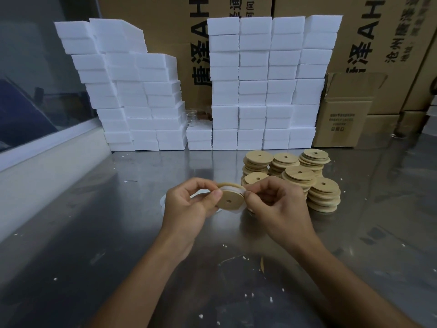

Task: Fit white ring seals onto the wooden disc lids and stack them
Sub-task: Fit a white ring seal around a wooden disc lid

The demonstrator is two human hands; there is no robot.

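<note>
Seal-fitting was the step in hand, judging from the head view: a wooden disc lid (229,200) was held up above the steel table (94,233), just in front of the stacks of lids (293,176), with a white ring seal (233,188) lying over its upper edge and not yet seated all the way round. The left hand (189,207) had its fingers curled round the lid's left rim, thumb pressed against the edge where the seal began. The right hand (276,204) pinched the right side, its fingertips closed on seal and lid together. Whether the lower part of the ring had gone into place could not be told. More loose seals (164,200) seemed to lie on the table under the left hand. Next, probably, the ring wanted working round the remaining edge, then the lid wanted setting on a stack.
</note>
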